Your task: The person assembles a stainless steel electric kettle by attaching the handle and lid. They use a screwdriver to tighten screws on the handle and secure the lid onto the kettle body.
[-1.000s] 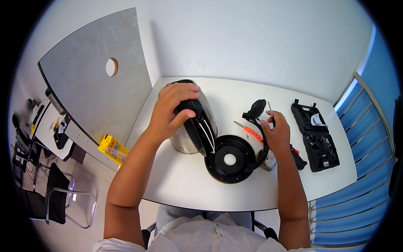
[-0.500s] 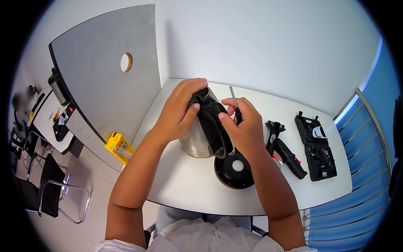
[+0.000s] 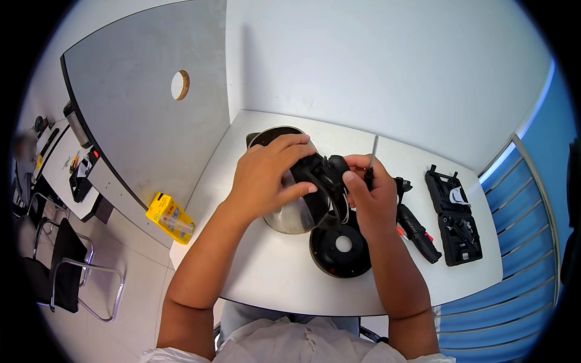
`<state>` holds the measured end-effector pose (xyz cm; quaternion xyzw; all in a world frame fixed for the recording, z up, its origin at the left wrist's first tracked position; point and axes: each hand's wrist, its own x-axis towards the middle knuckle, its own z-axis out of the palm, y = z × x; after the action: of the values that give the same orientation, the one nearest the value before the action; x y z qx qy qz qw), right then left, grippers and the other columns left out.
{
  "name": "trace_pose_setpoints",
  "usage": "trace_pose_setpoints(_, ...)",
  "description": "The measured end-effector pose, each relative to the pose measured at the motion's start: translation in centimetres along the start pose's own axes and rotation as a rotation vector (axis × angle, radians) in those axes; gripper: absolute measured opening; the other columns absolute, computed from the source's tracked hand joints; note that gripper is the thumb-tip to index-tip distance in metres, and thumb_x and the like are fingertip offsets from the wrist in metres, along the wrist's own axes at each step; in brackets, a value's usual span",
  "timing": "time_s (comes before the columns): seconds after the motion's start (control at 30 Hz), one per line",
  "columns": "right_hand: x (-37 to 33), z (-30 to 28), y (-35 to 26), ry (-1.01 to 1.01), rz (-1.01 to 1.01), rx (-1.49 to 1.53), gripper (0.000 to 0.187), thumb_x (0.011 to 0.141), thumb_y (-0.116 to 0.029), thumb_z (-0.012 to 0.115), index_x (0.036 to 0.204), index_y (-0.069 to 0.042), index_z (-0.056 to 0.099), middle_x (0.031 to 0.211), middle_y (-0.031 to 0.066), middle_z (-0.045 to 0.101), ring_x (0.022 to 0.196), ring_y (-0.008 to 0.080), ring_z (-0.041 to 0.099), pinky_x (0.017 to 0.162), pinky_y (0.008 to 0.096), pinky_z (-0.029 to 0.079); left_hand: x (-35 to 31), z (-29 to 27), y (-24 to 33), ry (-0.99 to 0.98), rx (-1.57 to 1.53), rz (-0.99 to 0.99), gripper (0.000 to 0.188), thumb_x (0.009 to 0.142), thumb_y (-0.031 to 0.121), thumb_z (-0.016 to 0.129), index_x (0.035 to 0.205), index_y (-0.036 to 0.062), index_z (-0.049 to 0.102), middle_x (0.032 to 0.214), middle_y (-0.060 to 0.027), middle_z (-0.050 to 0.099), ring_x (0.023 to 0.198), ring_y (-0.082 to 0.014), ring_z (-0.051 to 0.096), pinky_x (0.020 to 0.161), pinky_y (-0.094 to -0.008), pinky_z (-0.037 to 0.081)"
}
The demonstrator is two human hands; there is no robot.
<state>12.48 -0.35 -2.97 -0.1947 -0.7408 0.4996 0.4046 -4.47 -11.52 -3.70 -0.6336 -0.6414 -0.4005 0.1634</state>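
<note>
An electric kettle with a clear body, dark rim and black handle stands on the white table in front of me. My left hand lies across its top and grips the kettle near the upper end of the handle. My right hand holds a screwdriver, its shaft pointing up and away, while the fingers touch the handle's outer side. A loop of pale wire shows along the handle. The round black kettle base, with a pale disc at its centre, lies just in front of the kettle, near my right forearm.
A black cordless power tool lies right of my forearm. Beyond it sits an open black tool case with bits. A yellow package is at the table's left edge, beside a grey partition. Metal railings run along the right.
My left hand has shifted toward the handle, and the kettle has turned, its handle now pointing more to the right. The right hand has moved right with the screwdriver.
</note>
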Motion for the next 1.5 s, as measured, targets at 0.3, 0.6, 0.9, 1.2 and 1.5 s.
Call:
trace_pose_setpoints(0.3, -1.2, -0.6, 0.7, -0.070, -0.368, -0.209, 0.023, 0.078, -0.004, 0.067, 0.101, -0.003, 0.062, 0.083, 0.0044, 0.055, 0.065, 0.0118, 0.053, 0.055, 0.0236, 0.042, -1.0, 0.2, -0.2, 0.091, 0.017, 0.084, 0.055, 0.064, 0.040, 0.079, 0.110, 0.0136, 0.065, 0.123, -0.0006, 0.061, 0.087, -0.0207, 0.062, 0.070, -0.0310, 0.045)
trace_pose_setpoints(0.6, -1.1, 0.7, -0.2, -0.030, -0.541, -0.458, 0.026, 0.072, -0.004, 0.070, 0.096, -0.004, 0.060, 0.085, 0.0088, 0.056, 0.065, 0.0226, 0.059, 0.054, 0.0306, 0.047, -1.1, -0.1, -0.2, 0.070, -0.015, 0.060, 0.059, 0.064, 0.042, 0.081, 0.110, 0.0094, 0.066, 0.122, -0.0069, 0.063, 0.101, -0.0267, 0.063, 0.080, -0.0337, 0.049)
trace_pose_setpoints(0.9, -0.8, 0.5, -1.4, -0.104, -0.485, -0.503, 0.030, 0.070, -0.003, 0.067, 0.099, -0.005, 0.061, 0.084, 0.0098, 0.056, 0.064, 0.0228, 0.059, 0.056, 0.0330, 0.047, -1.0, 0.2, -0.2, 0.104, -0.064, 0.066, 0.058, 0.063, 0.043, 0.082, 0.108, 0.0095, 0.067, 0.120, -0.0055, 0.064, 0.080, -0.0196, 0.061, 0.062, -0.0267, 0.047)
trace_pose_setpoints(1.2, -0.6, 0.1, -0.8, -0.152, -0.518, -0.419, 0.032, 0.073, -0.002, 0.066, 0.105, -0.004, 0.060, 0.083, 0.0095, 0.055, 0.063, 0.0227, 0.058, 0.056, 0.0320, 0.046, -1.0, 0.1, -0.1, 0.093, -0.029, 0.067, 0.060, 0.063, 0.046, 0.081, 0.109, 0.0098, 0.066, 0.121, -0.0056, 0.064, 0.092, -0.0235, 0.063, 0.074, -0.0305, 0.047)
trace_pose_setpoints(1.5, -0.5, 0.1, -0.6, -0.128, -0.463, -0.334, 0.026, 0.079, -0.003, 0.066, 0.104, -0.003, 0.061, 0.083, 0.0087, 0.055, 0.067, 0.0187, 0.057, 0.060, 0.0298, 0.046, -0.5, 0.4, 0.5, 0.149, -0.009, 0.078, 0.054, 0.072, 0.050, 0.073, 0.108, 0.0103, 0.066, 0.127, -0.0070, 0.060, 0.097, -0.0268, 0.062, 0.079, -0.0358, 0.044)
